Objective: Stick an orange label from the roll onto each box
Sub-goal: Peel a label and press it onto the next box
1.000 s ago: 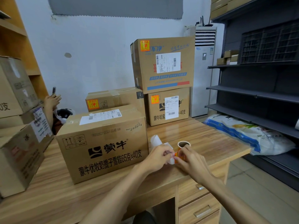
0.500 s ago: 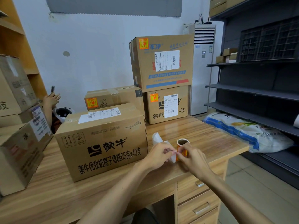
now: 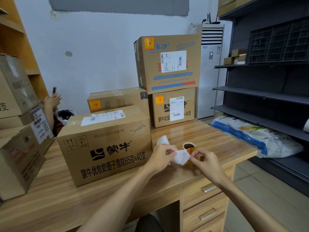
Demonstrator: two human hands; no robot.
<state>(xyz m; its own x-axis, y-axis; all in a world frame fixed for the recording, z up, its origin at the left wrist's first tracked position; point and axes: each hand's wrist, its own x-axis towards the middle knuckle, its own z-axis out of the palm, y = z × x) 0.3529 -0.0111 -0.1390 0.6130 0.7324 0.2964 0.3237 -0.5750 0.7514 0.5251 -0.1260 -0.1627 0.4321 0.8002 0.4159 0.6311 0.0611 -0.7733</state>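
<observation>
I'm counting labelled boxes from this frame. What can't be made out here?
- Head view: the left boxes are cut by the frame edge and blurred; no orange label can be confirmed.
- The label roll: its lower part sits behind the white backing strip and right hand.

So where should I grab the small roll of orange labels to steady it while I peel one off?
Take the small brown-cored roll of orange labels by its curved outer wall, coming from the right with the right hand. It stands upright with the open core facing up, and the white backing strip trails left toward the left hand.
</observation>
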